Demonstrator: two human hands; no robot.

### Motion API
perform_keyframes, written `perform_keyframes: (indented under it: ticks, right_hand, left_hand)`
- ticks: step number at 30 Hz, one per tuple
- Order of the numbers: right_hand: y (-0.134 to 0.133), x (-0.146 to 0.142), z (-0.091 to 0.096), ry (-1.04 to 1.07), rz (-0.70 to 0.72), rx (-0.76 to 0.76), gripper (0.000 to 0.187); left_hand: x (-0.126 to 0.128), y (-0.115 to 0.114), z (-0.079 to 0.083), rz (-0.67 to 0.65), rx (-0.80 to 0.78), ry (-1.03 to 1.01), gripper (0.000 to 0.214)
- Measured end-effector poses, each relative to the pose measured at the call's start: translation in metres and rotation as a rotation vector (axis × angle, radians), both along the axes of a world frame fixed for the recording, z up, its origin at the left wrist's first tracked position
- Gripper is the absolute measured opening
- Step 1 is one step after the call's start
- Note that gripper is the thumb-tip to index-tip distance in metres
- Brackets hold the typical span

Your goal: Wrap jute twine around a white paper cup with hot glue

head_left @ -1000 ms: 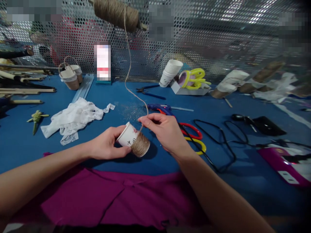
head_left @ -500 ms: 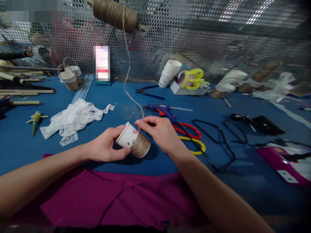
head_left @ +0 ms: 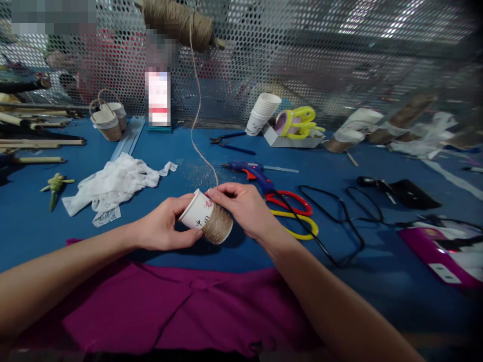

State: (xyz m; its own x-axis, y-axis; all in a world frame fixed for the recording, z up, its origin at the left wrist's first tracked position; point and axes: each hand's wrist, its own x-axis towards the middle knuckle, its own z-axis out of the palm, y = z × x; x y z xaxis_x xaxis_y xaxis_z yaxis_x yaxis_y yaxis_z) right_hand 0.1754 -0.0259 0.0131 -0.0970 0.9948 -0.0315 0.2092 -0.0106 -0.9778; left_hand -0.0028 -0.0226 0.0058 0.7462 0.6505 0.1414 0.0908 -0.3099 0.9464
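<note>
The left hand [head_left: 165, 226] grips a tilted paper cup [head_left: 194, 211] near its rim, above the blue table [head_left: 158, 274]; brown twine wraps the cup's base end; the right hand [head_left: 239, 206] pinches the twine [head_left: 198, 113] against the cup; the twine runs up to a spool [head_left: 179, 22]; a glue gun [head_left: 249, 170] lies just beyond the right hand.

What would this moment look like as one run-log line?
left hand: holds cup | right hand: pinches twine at cup | cup: tilted, lower part twine-wrapped | spool: above, twine hanging from it
</note>
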Motion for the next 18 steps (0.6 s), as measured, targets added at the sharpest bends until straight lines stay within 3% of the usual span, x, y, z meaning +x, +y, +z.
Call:
perform_keyframes:
  ticks: [13,18]
  right_hand:
    - [0.0014,-0.0004,-0.0056,0.026,0.023,-0.023,0.022]
    - [0.0023,-0.0004,-0.0076,-0.013,0.015,-0.03,0.024]
  left_hand:
    - [-0.0006,0.001,-0.0023,0.027,0.036,0.026,0.018]
    - [-0.0019,0.0023,-0.0013,0.01,0.117,0.022,0.012]
